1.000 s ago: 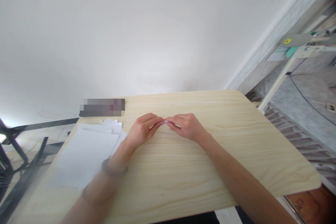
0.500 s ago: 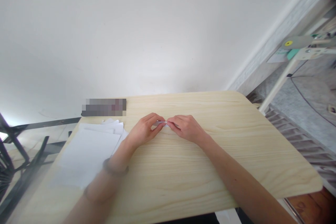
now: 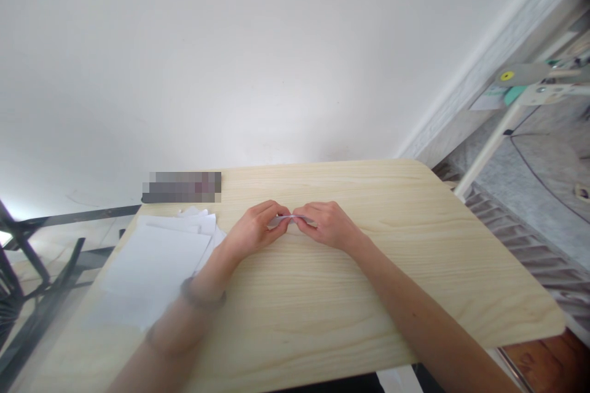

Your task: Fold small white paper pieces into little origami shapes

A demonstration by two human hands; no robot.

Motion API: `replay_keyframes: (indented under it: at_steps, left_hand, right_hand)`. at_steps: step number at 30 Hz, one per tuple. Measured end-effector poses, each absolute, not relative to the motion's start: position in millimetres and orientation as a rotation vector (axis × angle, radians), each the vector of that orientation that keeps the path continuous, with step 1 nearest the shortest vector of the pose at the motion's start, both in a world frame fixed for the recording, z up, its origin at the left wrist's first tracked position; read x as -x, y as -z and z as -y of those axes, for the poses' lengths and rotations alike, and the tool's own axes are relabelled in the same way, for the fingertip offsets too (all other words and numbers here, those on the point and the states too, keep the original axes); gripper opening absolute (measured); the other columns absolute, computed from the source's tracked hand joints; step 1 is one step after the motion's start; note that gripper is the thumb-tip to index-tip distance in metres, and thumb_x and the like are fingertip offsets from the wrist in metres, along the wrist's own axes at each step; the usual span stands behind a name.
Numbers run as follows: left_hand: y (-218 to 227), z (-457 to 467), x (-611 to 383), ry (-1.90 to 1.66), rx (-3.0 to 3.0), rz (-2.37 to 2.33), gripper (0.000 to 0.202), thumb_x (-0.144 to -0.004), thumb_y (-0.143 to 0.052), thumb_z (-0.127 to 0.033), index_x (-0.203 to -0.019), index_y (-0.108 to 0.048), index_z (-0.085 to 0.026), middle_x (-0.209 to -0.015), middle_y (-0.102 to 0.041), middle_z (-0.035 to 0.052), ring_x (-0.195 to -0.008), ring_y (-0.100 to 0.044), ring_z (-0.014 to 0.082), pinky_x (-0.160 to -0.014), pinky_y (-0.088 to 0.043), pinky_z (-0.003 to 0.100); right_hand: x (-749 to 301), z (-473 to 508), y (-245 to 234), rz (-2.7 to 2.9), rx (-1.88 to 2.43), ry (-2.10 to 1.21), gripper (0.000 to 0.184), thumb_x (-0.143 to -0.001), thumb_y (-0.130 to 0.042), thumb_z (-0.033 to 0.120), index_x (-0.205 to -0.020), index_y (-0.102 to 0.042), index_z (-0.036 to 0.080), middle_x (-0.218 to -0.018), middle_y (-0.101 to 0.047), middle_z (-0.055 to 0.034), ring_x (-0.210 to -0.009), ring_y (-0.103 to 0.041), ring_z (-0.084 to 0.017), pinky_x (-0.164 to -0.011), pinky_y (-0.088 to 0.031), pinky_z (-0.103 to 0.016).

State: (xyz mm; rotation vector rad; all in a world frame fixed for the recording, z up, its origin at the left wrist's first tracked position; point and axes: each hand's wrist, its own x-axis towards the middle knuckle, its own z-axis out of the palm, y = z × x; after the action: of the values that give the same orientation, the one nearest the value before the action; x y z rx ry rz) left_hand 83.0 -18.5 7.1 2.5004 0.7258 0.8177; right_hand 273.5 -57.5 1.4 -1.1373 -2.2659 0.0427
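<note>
My left hand (image 3: 256, 231) and my right hand (image 3: 326, 225) meet fingertip to fingertip over the middle of a light wooden table (image 3: 415, 270). Between them they pinch a small folded piece of white paper (image 3: 286, 218), most of it hidden by the fingers. Both hands have their fingers curled and pressed on the paper. A bracelet sits on my left wrist.
A stack of white paper sheets (image 3: 152, 267) lies on the table's left side, beside my left forearm. A blurred dark object (image 3: 181, 187) rests at the far left edge. A white wall stands behind the table. A black metal frame (image 3: 27, 270) is at left, a white stand (image 3: 507, 116) at right.
The hands stay in nearly the same spot; the fingers have shifted slightly on the small paper, which now shows a bit more between the fingertips.
</note>
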Motion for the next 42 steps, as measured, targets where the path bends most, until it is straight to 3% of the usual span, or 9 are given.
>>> replay_keyframes:
  at_steps: [6, 19, 26, 32, 37, 42]
  left_hand:
    - [-7, 20, -84, -0.829, -2.371, -0.749, 0.015, -0.082, -0.047, -0.023, -0.085, -0.059, -0.015, -0.078, -0.061, 0.0042, -0.069, -0.055, 0.0119, -0.064, -0.043, 0.022]
    - [-4, 12, -81, -0.834, -2.29, -0.853, 0.02, -0.083, -0.047, -0.03, -0.083, -0.062, -0.017, -0.08, -0.065, 0.0026, -0.072, -0.057, 0.0126, -0.062, -0.045, 0.021]
    - [-4, 11, -82, -0.883, -2.353, -0.86, 0.019, -0.082, -0.047, -0.029, -0.08, -0.063, -0.018, -0.076, -0.065, 0.0029, -0.068, -0.057, 0.0123, -0.06, -0.044, 0.022]
    - [-3, 9, -79, -0.852, -2.28, -0.962, 0.023, -0.079, -0.052, -0.037, -0.081, -0.065, -0.019, -0.075, -0.067, 0.0004, -0.059, -0.056, 0.011, -0.057, -0.044, 0.021]
    - [-1, 8, -77, -0.804, -2.228, -0.943, 0.025, -0.082, -0.047, -0.035, -0.085, -0.065, -0.018, -0.082, -0.068, 0.0023, -0.069, -0.06, 0.0133, -0.057, -0.045, 0.02]
    - [-1, 9, -79, -0.816, -2.254, -0.992, 0.021, -0.081, -0.049, -0.032, -0.082, -0.065, -0.019, -0.077, -0.068, 0.0005, -0.065, -0.06, 0.012, -0.054, -0.044, 0.018]
  right_hand:
    - [-273, 57, -2, 2.219, 1.145, -0.163, 0.018, -0.083, -0.043, 0.023, -0.086, -0.06, 0.019, -0.075, -0.065, -0.0016, -0.065, -0.057, -0.011, -0.063, -0.04, -0.022]
    - [-278, 53, 9, 1.939, 1.329, -0.575, 0.025, -0.08, -0.05, 0.039, -0.081, -0.066, 0.02, -0.071, -0.068, 0.0, -0.06, -0.059, -0.01, -0.055, -0.041, -0.019]
    - [-276, 52, 7, 1.938, 1.296, -0.55, 0.024, -0.082, -0.049, 0.035, -0.079, -0.068, 0.021, -0.071, -0.069, 0.0005, -0.06, -0.06, -0.009, -0.055, -0.042, -0.018]
    - [-278, 51, 10, 1.879, 1.297, -0.564, 0.023, -0.081, -0.051, 0.036, -0.077, -0.068, 0.021, -0.073, -0.069, 0.0005, -0.061, -0.061, -0.011, -0.055, -0.044, -0.019]
    - [-278, 52, 9, 1.879, 1.275, -0.596, 0.021, -0.081, -0.05, 0.033, -0.083, -0.067, 0.02, -0.078, -0.068, -0.0005, -0.062, -0.06, -0.01, -0.055, -0.043, -0.019]
    - [-275, 52, 7, 1.922, 1.277, -0.486, 0.02, -0.082, -0.048, 0.027, -0.082, -0.066, 0.019, -0.079, -0.068, -0.0003, -0.064, -0.059, -0.01, -0.054, -0.04, -0.018]
